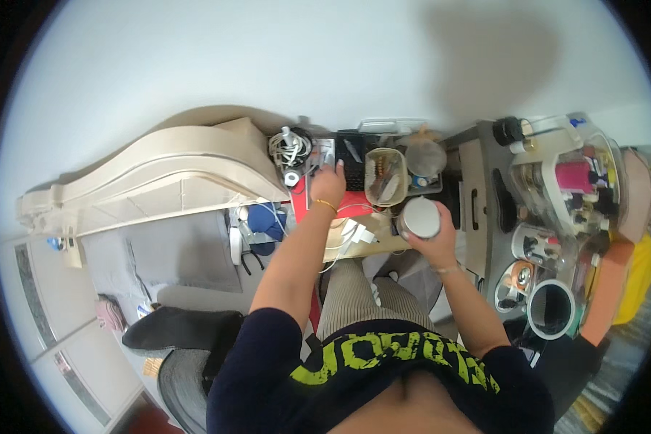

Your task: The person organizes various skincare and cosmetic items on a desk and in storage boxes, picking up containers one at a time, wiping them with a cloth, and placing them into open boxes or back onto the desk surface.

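My right hand (438,233) grips a round container with a whitish lid (422,218) at the front right of the bedside surface. My left hand (328,184) reaches over a red flat item (358,205), its fingers at some small papers or packets (324,154); whether it grips any of them I cannot tell. Left of that hand lies a bundle of coiled white cables (290,147). To its right are a black keyboard-like item (350,168) and a cream basket (385,176) of small items. A cloudy round container (426,157) stands behind the lidded one.
A cream curved headboard (195,157) borders the left. White chargers and cables (358,233) lie at the front edge. On the right, a grey dresser top (493,217) holds a clear cosmetics organizer (553,179) and a round mirror (551,309). A wall stands behind.
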The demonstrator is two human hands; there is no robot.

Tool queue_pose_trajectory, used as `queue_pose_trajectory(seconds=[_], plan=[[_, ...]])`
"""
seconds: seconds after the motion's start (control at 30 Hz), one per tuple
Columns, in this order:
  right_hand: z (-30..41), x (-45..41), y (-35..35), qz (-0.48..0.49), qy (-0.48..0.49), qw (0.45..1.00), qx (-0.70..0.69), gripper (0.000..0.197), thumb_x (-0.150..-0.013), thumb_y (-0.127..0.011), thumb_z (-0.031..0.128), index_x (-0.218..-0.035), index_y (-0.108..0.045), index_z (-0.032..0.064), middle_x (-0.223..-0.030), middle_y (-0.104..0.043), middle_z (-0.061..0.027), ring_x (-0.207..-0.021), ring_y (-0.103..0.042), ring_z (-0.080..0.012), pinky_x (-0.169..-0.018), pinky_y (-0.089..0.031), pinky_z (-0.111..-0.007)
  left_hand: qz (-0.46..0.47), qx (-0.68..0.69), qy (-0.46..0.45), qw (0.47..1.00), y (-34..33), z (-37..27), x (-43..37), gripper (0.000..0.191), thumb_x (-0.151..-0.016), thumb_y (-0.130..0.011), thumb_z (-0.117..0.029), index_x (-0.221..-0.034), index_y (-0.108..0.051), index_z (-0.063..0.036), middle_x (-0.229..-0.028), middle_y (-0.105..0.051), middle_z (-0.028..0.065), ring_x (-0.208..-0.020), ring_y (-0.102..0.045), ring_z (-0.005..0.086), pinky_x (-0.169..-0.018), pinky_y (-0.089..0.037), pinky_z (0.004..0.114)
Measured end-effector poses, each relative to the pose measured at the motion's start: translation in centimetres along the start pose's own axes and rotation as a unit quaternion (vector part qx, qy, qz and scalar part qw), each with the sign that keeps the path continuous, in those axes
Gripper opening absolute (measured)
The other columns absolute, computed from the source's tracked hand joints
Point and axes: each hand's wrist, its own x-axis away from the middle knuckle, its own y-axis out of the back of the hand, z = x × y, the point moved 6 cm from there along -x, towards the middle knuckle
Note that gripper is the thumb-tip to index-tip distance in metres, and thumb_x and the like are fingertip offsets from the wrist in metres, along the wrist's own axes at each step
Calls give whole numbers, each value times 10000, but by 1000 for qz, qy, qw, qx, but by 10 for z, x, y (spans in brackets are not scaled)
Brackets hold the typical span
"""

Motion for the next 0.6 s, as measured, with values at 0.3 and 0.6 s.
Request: queue_pose_trajectory(seconds=[0.3, 0.6], plan=[[-23, 98, 101, -97, -99, 990, 9, 788, -524, -804, 231, -1173, -423, -4, -1079, -531, -135, -989, -538, -242, -871, -421, -346, 130, -141, -127, 973, -20, -13, -37, 304, -873, -436, -207, -835, -652, 4, -920, -629, 213, -879, -614, 352, -765, -489, 432], [-38, 174, 147, -175, -168, 969, -39, 810, -561, -780, 220, -1227, -382, -12, -1126, -512, -138, -1052, -508, -223, -904, -399, -336, 20, -395, -417, 818, -6, -57, 0, 225, -768, -521, -189, -676, -679, -58, -758, -650, 155, -705, -628, 292, -672, -501, 365]])
